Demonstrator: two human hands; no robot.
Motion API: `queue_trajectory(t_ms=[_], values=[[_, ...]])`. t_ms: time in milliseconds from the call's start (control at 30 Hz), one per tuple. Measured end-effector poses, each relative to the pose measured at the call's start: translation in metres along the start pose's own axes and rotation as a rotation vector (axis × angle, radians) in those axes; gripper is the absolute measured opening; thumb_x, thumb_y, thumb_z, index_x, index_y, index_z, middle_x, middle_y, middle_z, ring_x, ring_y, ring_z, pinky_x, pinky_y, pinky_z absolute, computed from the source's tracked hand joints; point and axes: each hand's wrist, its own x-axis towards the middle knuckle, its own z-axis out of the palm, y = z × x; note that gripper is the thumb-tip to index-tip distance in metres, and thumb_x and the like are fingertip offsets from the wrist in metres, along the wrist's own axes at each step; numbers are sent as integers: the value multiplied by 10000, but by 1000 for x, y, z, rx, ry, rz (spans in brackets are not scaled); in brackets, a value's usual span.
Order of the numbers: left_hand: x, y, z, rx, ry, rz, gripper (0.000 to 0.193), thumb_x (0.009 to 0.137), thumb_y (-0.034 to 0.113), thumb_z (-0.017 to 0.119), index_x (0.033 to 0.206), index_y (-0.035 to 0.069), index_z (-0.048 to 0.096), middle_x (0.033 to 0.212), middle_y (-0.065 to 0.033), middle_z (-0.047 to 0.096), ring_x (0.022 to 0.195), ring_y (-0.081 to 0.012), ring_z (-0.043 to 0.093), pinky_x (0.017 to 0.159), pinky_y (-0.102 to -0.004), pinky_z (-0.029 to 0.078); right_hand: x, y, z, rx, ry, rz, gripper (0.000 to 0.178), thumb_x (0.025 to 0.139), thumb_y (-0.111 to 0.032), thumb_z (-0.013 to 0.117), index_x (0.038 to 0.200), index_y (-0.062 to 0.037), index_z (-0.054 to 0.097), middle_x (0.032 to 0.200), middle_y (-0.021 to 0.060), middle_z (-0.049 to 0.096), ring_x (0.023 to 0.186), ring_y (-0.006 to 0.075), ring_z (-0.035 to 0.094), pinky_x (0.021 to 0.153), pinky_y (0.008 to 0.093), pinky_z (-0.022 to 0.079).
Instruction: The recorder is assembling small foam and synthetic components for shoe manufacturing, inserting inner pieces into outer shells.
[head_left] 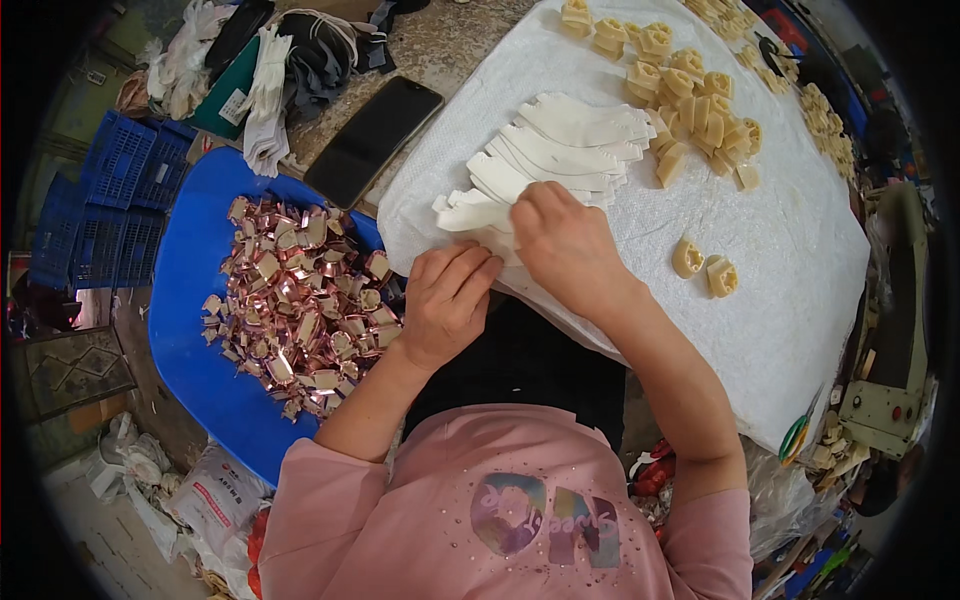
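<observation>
A fanned pile of wavy-edged white strips (570, 135) lies on a white woven sheet (790, 330). At the pile's near end, my right hand (565, 240) is closed in a pinch, knuckles up, on a white strip. My left hand (450, 300) is beside it at the sheet's near edge, fingers together on the pale piece (497, 243) between the hands. The fingertips partly hide that piece. Farther right sit cream-coloured curled, ring-like pieces (700, 115) in a heap. Two more curled pieces (688, 257) stand apart, right of my right hand.
To the left, a blue tub (190, 380) holds many shiny pink-and-cream pieces (300, 300). A black phone (375, 140) lies behind the tub. Bundled straps (268, 100) are at the far left. Scissors (795, 438) lie at the sheet's right edge, near a pale green machine (885, 400).
</observation>
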Motion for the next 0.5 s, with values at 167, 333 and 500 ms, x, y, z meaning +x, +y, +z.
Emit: queue_trajectory(t_ms=[167,333,500], values=[[1,-3,-1,-71,3,-15,316,623,-60,638,929,20,642,958,-87,608,908,-274,573,796,-356,437,-28,35,-25,741,548,629,112,887,-8,532,991,32,544,1018,118,597,813,166,629,641,285,537],[28,25,-15,-94,-35,-98,362,759,39,610,1113,-30,576,960,-140,590,867,-286,567,734,-336,440,-73,29,-65,219,609,398,153,720,71,559,862,18,544,977,129,597,895,270,587,677,347,511],[43,71,6,-954,-309,-433,338,909,193,508,1163,-22,566,847,-113,586,689,-174,533,599,-275,427,-94,-12,-51,85,352,209,199,576,-63,660,719,-30,525,1007,84,584,939,308,558,724,397,481]])
